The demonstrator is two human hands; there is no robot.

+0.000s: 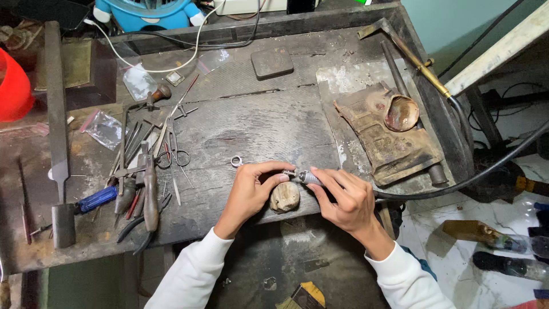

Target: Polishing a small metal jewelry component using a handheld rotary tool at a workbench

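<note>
**Hands meet at the front edge of the workbench**

I take the rounded wooden peg (285, 196) as my landmark; it sits right at the front edge of the dark workbench (257, 123). My left hand (250, 191) lies just left of the peg, thumb and forefinger pinched narrow on something too small for me to tell. My right hand (343, 197) is just right of the peg, closed around a slim metal handpiece (307, 177) whose tip points left, directly above the peg and meeting the left fingertips. A black hose (457, 182) runs from the right hand off past the bench's right edge.

Just up and left of the peg a small metal ring (237, 161) lies alone on the wood. Beyond it, behind the peg, the bench top is open as far as a flat dark block (272, 62) well back. Far left of the peg the room closes: pliers (150, 194), small scissors (180, 151), a blue-handled tool (96, 199) and a long file (56, 109) crowd together. Up and right of the peg a scorched pad (386, 137) with a brown dish (401, 113) fills the space to the bench's right edge.
</note>
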